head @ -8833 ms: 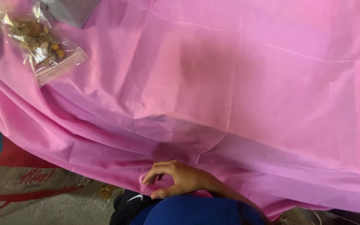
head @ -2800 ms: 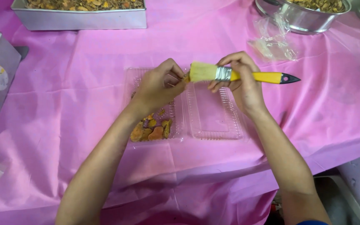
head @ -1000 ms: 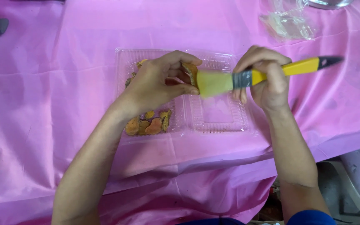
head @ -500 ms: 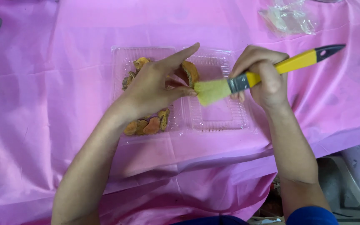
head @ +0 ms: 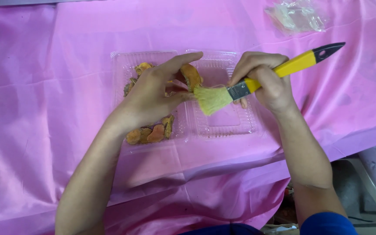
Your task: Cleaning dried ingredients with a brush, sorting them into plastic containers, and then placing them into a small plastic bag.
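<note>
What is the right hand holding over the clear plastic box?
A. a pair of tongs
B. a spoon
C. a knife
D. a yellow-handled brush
D: the right hand grips a yellow-handled brush whose pale bristles point at the orange piece held by the left hand.

Single head-worn camera, looking steeply down, close over pink tablecloth (head: 44,109), table edge crossing lower frame

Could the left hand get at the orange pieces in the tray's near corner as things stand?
Probably yes: the left hand lies just over the orange pieces in the open clear tray, nothing covering them; it already pinches one piece.
</note>
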